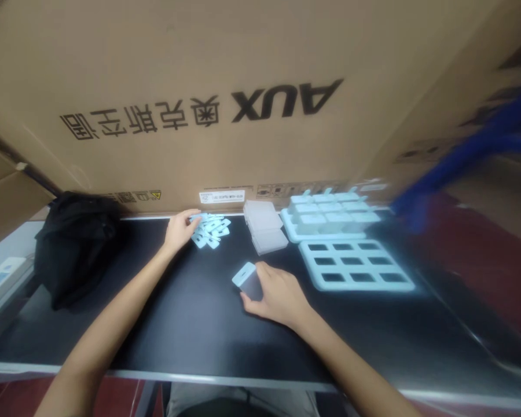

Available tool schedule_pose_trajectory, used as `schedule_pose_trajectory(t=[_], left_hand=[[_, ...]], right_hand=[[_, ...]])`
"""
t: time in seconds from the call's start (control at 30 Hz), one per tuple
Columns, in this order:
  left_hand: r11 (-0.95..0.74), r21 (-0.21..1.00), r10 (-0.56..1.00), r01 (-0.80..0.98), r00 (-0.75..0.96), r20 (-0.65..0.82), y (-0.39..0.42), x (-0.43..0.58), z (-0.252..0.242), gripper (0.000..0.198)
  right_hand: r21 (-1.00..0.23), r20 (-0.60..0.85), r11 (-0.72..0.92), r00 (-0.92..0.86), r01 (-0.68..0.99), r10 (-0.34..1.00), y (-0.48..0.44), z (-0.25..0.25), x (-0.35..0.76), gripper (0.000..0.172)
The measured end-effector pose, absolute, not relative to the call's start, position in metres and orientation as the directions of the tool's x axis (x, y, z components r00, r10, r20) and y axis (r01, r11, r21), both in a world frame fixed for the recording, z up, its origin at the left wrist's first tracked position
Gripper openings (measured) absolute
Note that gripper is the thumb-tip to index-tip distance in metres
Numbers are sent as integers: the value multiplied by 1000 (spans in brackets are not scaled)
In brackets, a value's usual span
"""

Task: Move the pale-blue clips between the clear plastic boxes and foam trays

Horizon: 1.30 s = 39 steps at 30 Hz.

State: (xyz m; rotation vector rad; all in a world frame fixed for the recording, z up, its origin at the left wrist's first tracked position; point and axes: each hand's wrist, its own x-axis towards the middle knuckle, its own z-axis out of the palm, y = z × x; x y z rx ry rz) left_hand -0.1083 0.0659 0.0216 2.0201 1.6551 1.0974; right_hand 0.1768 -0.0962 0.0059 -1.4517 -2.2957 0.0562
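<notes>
My right hand is closed around a popsicle mould cup, translucent with a light-blue top that has a slot in it. The cup is tilted, its blue end pointing left, over the middle of the table. Farther left, my left hand reaches to a pile of flat light-blue plastic popsicle sticks. Its fingertips pinch a stick at the pile's left edge, partly hidden by the fingers. Between the pile and the blue trays lie several stacked translucent mould cups, without blue tops.
At right, a light-blue frame with rectangular openings lies flat before a filled mould set with sticks standing up. A black cloth bag sits left on the black table. A large carton walls the back; a blue bar crosses at right.
</notes>
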Motion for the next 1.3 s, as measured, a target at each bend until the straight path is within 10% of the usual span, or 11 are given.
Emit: schedule_pose_trajectory(t=[0.3, 0.73, 1.1, 1.3], left_hand=[[-489, 688, 759, 536, 650, 33, -49, -39, 63, 35], [-357, 787, 755, 503, 651, -74, -39, -44, 64, 34], [-373, 365, 923, 853, 303, 237, 75, -95, 48, 32], [-290, 369, 951, 883, 221, 218, 92, -100, 28, 27]], right_hand=[[-368, 354, 494, -372, 788, 858, -100, 6, 175, 20], [-275, 270, 383, -311, 882, 911, -103, 9, 172, 22], [-247, 375, 492, -386, 835, 843, -102, 9, 182, 43], [-216, 473, 538, -395, 815, 788, -84, 22, 222, 65]])
